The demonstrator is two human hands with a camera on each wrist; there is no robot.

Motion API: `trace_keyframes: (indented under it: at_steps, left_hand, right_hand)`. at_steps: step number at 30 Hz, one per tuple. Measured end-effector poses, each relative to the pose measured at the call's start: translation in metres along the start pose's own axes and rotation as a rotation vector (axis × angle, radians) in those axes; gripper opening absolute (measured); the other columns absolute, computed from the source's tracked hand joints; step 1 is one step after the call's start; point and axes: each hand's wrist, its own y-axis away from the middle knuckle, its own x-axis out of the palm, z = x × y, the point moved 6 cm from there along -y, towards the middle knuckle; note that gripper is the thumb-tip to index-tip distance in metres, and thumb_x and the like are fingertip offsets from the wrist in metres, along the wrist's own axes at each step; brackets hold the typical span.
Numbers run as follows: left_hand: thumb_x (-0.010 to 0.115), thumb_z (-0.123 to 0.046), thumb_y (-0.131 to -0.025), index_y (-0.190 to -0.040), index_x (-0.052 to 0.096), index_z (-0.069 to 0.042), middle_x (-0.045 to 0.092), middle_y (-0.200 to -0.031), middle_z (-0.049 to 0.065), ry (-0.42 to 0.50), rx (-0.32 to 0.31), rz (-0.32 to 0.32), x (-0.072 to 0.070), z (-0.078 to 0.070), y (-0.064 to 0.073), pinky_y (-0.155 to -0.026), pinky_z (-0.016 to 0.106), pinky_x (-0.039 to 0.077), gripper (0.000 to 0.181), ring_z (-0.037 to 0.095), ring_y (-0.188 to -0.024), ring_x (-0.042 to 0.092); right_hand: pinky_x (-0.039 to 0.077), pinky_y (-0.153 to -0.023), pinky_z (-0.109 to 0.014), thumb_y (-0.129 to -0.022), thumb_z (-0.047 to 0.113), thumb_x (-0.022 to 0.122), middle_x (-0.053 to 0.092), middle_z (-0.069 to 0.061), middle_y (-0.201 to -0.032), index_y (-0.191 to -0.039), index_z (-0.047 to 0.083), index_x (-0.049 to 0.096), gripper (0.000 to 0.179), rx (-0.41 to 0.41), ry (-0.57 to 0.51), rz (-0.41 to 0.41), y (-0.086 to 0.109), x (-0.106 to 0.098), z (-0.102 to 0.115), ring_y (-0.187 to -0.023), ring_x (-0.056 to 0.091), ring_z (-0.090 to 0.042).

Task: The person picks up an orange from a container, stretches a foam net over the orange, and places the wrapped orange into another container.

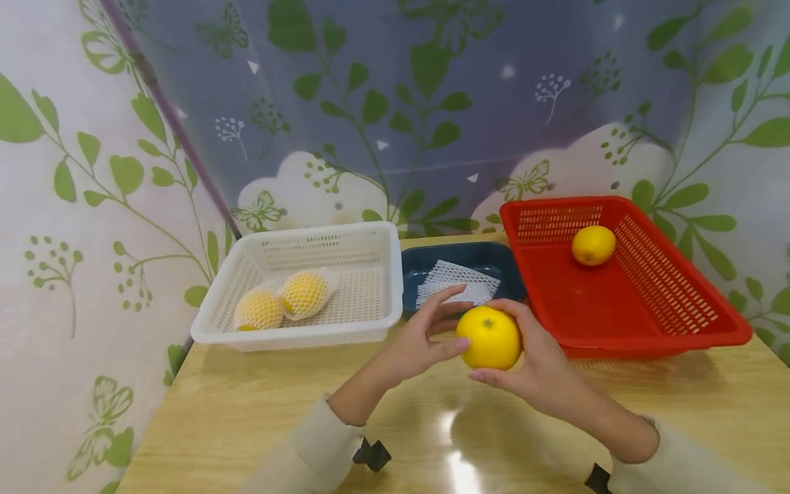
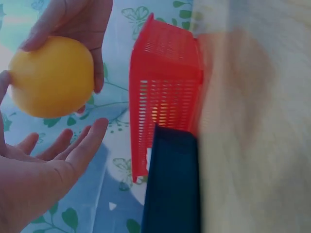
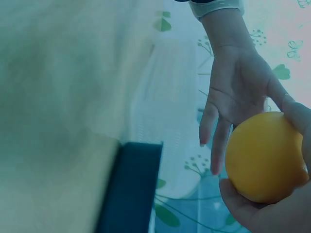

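Observation:
A bare yellow citrus fruit (image 1: 489, 337), its greenish stem end facing up, is held above the table's front half. My right hand (image 1: 543, 367) grips it from the right, with thumb below and fingers over the far side. My left hand (image 1: 415, 346) is at the fruit's left, thumb tip at its skin and the other fingers extended, apart from the fruit in the left wrist view. Behind the hands, white foam netting (image 1: 459, 280) lies in a dark blue basin (image 1: 422, 257). Part of that basin is hidden by my hands.
At left, a white basket (image 1: 364, 333) holds two yellow fruits in foam nets (image 1: 305, 295). A red basket (image 1: 642, 343) at right holds one bare yellow fruit (image 1: 594, 245). All stand on a wooden table (image 1: 259, 412) against a leaf-patterned cloth (image 1: 382, 103).

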Motion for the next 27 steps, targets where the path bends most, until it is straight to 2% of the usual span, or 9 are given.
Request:
trace_keyframes:
  at_steps: [3, 8, 10, 13, 18, 22, 27]
  left_hand:
    - [0.066, -0.022, -0.094, -0.149, 0.030, -0.030, 0.044, -0.147, 0.007, -0.011, -0.045, -0.002, -0.001, 0.008, 0.006, -0.093, 0.031, 0.051, 0.067, 0.020, -0.124, 0.054]
    - [0.068, -0.021, -0.092, -0.147, 0.035, -0.024, 0.046, -0.143, 0.005, 0.014, -0.114, 0.015, 0.005, 0.018, 0.012, -0.093, 0.031, 0.052, 0.065, 0.019, -0.120, 0.055]
    - [0.069, -0.022, -0.091, -0.145, 0.037, -0.022, 0.046, -0.141, 0.003, 0.011, -0.121, 0.017, 0.007, 0.022, 0.013, -0.093, 0.032, 0.052, 0.063, 0.020, -0.119, 0.055]
    - [0.072, -0.022, -0.089, -0.141, 0.043, -0.021, 0.049, -0.137, -0.001, -0.025, -0.136, -0.011, 0.008, 0.028, 0.014, -0.091, 0.031, 0.052, 0.059, 0.021, -0.114, 0.055]
    - [0.074, -0.024, -0.087, -0.136, 0.049, -0.019, 0.052, -0.133, -0.005, -0.093, -0.200, -0.060, 0.007, 0.042, 0.019, -0.089, 0.028, 0.053, 0.056, 0.019, -0.111, 0.056]
    - [0.075, -0.028, -0.086, -0.136, 0.050, -0.018, 0.053, -0.133, -0.005, -0.116, -0.230, -0.058, 0.007, 0.052, 0.022, -0.091, 0.028, 0.051, 0.057, 0.018, -0.111, 0.057]
    - [0.074, -0.027, -0.087, -0.136, 0.048, -0.014, 0.051, -0.135, 0.000, -0.107, -0.268, -0.065, 0.006, 0.064, 0.026, -0.094, 0.031, 0.050, 0.057, 0.020, -0.113, 0.056]
  right_hand:
    - [0.053, -0.085, -0.030, -0.073, 0.025, 0.087, 0.050, -0.008, -0.130, -0.138, 0.013, 0.035, 0.084, 0.015, 0.000, 0.016, 0.001, 0.010, -0.009, -0.104, 0.054, -0.024]
    - [0.053, -0.088, -0.034, -0.071, 0.022, 0.088, 0.053, -0.008, -0.130, -0.137, 0.013, 0.038, 0.084, -0.004, 0.011, 0.032, 0.004, 0.024, -0.017, -0.105, 0.055, -0.022]
    - [0.053, -0.088, -0.035, -0.071, 0.022, 0.088, 0.053, -0.009, -0.130, -0.137, 0.013, 0.038, 0.083, -0.008, 0.007, 0.045, 0.005, 0.028, -0.021, -0.106, 0.055, -0.023]
    - [0.053, -0.089, -0.036, -0.071, 0.023, 0.088, 0.054, -0.009, -0.130, -0.136, 0.013, 0.039, 0.082, -0.020, 0.003, 0.062, 0.005, 0.035, -0.026, -0.107, 0.056, -0.023]
    - [0.054, -0.088, -0.039, -0.070, 0.029, 0.089, 0.056, -0.008, -0.127, -0.134, 0.012, 0.039, 0.083, -0.045, 0.029, 0.087, 0.004, 0.046, -0.033, -0.104, 0.058, -0.022]
    - [0.053, -0.084, -0.038, -0.068, 0.034, 0.089, 0.059, -0.005, -0.121, -0.133, 0.016, 0.038, 0.084, 0.014, 0.097, 0.131, 0.002, 0.055, -0.041, -0.097, 0.059, -0.018]
    - [0.052, -0.083, -0.038, -0.069, 0.035, 0.088, 0.060, -0.005, -0.116, -0.131, 0.015, 0.039, 0.081, 0.062, 0.111, 0.189, 0.001, 0.066, -0.050, -0.093, 0.059, -0.019]
